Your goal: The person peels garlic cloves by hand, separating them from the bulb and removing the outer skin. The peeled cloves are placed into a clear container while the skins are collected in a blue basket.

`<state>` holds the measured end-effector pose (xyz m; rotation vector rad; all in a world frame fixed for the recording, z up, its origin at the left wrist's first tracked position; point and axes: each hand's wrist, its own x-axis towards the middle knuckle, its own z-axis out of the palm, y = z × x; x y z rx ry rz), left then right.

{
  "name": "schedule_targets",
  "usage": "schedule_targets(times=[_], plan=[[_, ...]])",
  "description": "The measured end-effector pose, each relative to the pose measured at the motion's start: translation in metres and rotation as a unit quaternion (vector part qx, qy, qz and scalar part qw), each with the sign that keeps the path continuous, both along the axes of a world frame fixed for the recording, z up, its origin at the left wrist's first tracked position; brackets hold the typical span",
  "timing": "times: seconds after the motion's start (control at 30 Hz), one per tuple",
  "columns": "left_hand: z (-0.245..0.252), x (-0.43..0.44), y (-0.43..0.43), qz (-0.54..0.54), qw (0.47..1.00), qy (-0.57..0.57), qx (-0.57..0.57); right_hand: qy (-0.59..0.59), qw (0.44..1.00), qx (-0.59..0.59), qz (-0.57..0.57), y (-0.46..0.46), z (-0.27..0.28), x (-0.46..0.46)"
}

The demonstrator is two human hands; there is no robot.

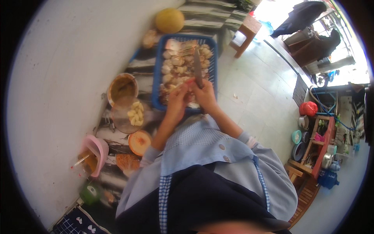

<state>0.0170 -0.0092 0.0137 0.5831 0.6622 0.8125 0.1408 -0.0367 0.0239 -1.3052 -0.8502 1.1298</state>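
My right hand (205,94) grips a knife (198,67), its blade directed away from me, above the near part of a blue plastic basket (156,71). Garlic bulbs (177,60) and loose skins fill the basket, along with some banknotes (187,46) at its far end. Close against the right hand, my left hand (179,98) has its fingers bent together around something small and reddish, blurred and mostly hidden. To the left, a clear bowl (120,118) holds peeled garlic cloves (136,114).
A round yellow melon (169,20) lies beyond the basket. Left stand a tub of brown paste (122,87), an orange-stained lid (140,142) and a pink container (102,152). A wooden stool (247,32) stands on the tiled floor; two people (318,48) are near the doorway.
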Motion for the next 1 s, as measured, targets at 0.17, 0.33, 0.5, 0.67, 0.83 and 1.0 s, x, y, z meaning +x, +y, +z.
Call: schedule_targets(times=[0.17,0.33,0.5,0.67,0.83,1.0], plan=[[0.003,-0.002,-0.002,0.025,0.998,0.048,0.020,-0.111,0.992,-0.042,0.040,0.001,0.012,0.004],[0.003,-0.007,0.003,0.062,0.992,0.104,0.018,-0.171,0.980,-0.047,0.095,-0.007,0.031,0.017],[0.005,-0.015,0.005,0.059,0.990,0.122,0.024,-0.275,0.946,0.071,0.155,-0.012,0.039,0.014],[0.006,-0.023,0.010,0.022,0.972,0.216,0.092,-0.349,0.917,-0.036,0.190,-0.019,0.040,0.013],[0.005,-0.017,0.007,0.009,0.935,0.262,0.241,-0.324,0.938,0.047,0.116,-0.018,0.020,0.008],[0.013,-0.009,0.000,0.030,0.969,0.191,0.153,-0.157,0.985,0.020,0.067,-0.015,0.009,0.006]])
